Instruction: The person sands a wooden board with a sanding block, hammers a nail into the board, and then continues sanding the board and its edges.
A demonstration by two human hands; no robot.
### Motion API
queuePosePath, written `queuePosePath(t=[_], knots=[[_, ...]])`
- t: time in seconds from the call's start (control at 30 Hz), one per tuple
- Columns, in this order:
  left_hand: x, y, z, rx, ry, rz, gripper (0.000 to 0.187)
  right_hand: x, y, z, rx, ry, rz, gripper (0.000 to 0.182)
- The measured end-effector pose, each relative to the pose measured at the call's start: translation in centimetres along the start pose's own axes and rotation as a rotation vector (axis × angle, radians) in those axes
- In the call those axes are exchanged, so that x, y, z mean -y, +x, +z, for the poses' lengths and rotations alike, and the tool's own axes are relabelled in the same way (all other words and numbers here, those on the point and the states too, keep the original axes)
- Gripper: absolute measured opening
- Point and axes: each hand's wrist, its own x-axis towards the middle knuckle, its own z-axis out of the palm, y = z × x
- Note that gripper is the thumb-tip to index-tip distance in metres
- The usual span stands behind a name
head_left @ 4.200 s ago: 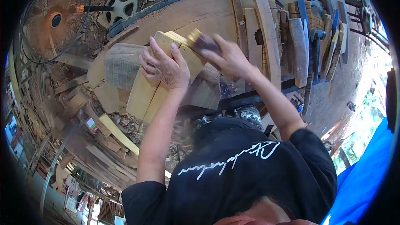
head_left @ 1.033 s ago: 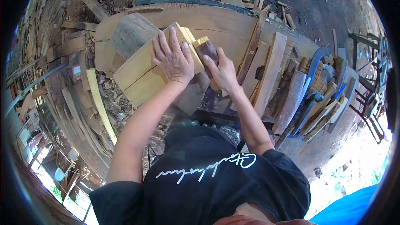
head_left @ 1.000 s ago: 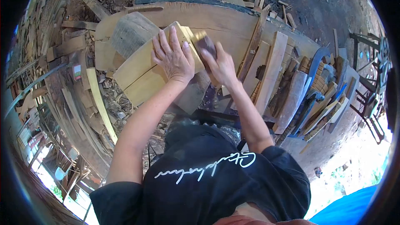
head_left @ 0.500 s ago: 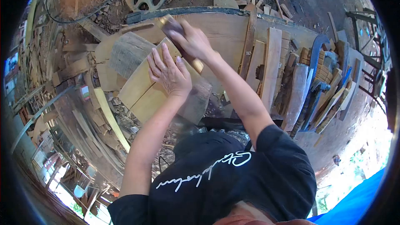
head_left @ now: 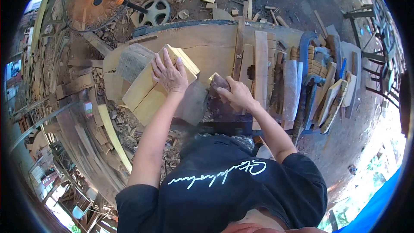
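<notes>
My left hand (head_left: 170, 75) lies with spread fingers on top of a pale wooden block (head_left: 146, 99), whose stepped edge shows at the upper right. Under and beside the block are dark grey wooden pieces (head_left: 189, 105). To the right, apart from the block, my right hand (head_left: 236, 95) is wrapped round a dark sanding block (head_left: 220, 85) with a light end. A weathered grey board (head_left: 134, 62) is just left of the pale block, on the wooden bench (head_left: 207, 39).
Right of my right hand stand upright boards (head_left: 261, 69), a blue clamp (head_left: 304, 56) and more wood pieces. A wheel with spokes (head_left: 156, 12) and an orange-handled tool (head_left: 120, 1) are beyond the bench. Long planks (head_left: 82, 133) lie at the left.
My right hand has moved down and right with the dark sanding block, away from the pale block's edge, which now shows. My left hand is still on the block.
</notes>
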Motion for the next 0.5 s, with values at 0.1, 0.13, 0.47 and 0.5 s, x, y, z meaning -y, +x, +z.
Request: queuePosePath(t=[0.1,0.13,0.47,0.5], knots=[[0.4,-0.2,0.3,0.002,0.018,-0.018,0.062,-0.7,-1.0,1.0,-0.177,0.17,0.015,0.05],[0.6,-0.2,0.5,0.002,-0.004,-0.025,0.063,-0.7,-1.2,1.4,-0.269,0.299,0.045,0.05],[-1.2,0.3,0.9,-0.001,0.049,-0.241,0.06,6.2,3.7,3.8,-0.362,0.383,-0.061,0.051],[-1.2,0.3,1.0,0.002,0.056,-0.233,0.059,6.7,5.8,3.4,-0.384,0.317,-0.086,0.053]])
